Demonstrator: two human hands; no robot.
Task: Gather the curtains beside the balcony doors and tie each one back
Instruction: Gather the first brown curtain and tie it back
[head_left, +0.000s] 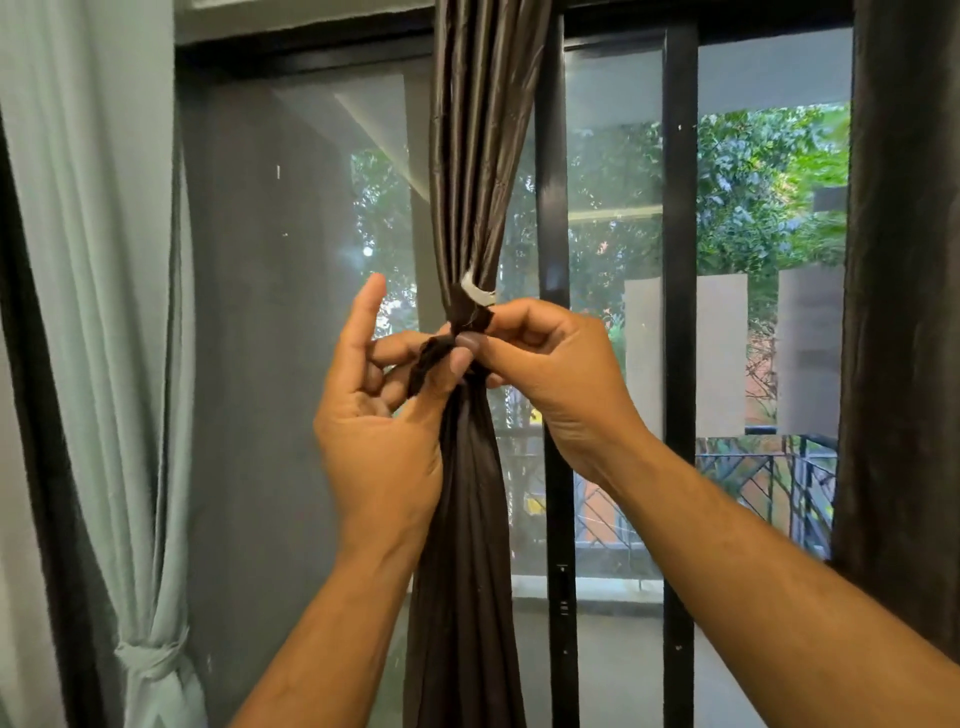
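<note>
Brown curtain (470, 171) bunched at mid-height; left hand (382, 415) and right hand (550, 384) each pinch a tie (470, 317) end, cinching the gather.

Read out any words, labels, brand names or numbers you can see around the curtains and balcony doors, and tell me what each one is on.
None: no readable text anywhere.
The small pale tab on the gathered dark brown satin curtain shows no print.
The black metal door frame carries only tiny specks, not letters.
</note>
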